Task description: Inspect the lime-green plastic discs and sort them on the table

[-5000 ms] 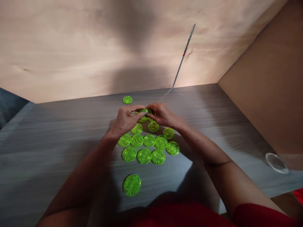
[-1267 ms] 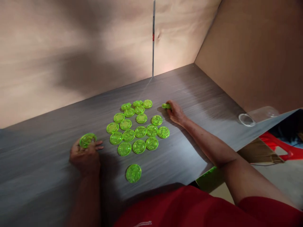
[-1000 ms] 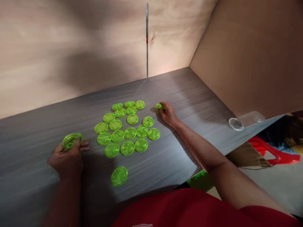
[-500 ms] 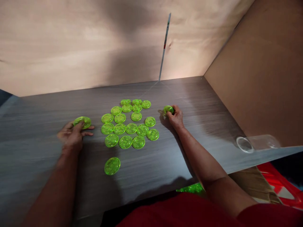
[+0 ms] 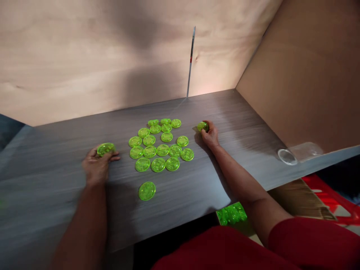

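Note:
Several bright green translucent plastic discs (image 5: 158,144) lie flat in rows in the middle of a grey wood-grain table (image 5: 239,123). One more disc (image 5: 147,191) lies alone nearer to me. My left hand (image 5: 97,167) rests on the table left of the rows and holds a green disc (image 5: 105,148) at its fingertips. To the right of the rows, my right hand (image 5: 210,135) is closed around another green disc (image 5: 202,126), held against the tabletop.
Plywood panels wall the table at the back and right. A thin rod (image 5: 191,60) leans against the back panel. A clear plastic container (image 5: 299,153) lies on its side at the right edge. More green discs (image 5: 232,213) sit below the front edge, by a red seat (image 5: 334,202).
Five seconds ago both hands met over the far discs; now they rest apart on either side of the rows, each with a disc. In the last second only the view has shifted.

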A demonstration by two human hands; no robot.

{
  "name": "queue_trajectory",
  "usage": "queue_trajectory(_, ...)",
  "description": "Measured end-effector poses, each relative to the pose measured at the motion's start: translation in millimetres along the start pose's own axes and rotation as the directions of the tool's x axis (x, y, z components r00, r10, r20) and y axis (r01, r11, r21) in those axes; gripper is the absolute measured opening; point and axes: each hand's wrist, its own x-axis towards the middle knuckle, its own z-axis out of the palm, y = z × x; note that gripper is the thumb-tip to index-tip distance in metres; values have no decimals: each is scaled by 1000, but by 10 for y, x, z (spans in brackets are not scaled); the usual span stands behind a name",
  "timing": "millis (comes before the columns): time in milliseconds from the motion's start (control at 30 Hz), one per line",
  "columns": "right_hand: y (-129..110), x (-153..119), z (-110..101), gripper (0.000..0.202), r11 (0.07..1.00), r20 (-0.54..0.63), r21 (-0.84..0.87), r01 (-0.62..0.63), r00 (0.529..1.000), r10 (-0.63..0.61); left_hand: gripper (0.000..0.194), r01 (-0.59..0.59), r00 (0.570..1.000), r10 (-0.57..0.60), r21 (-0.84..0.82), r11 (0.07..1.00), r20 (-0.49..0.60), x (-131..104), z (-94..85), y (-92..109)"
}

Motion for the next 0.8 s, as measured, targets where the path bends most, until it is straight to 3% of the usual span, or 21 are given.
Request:
queue_trajectory(100,-21,33,-24,45,997,-44,-55,-50,998,48,29,41,999,-40,45,998,-11,-3,23,-47)
queue_trajectory(233,-15,64,-60,46,983,-48,-151,-103,994,97,33,-7,999,7,15,1000,-32,-98,-14,-111)
queue_trajectory(433,24,46,-80,50,979,-29,-198,-44,999,39,35,-102,994,104,105,989,-14,-258,-170,-195)
queue_trajectory(800,55,27,-26,49,990,81,-128,61,995,-51,29,-128,985,143,138,982,-98,26,-64,-268)
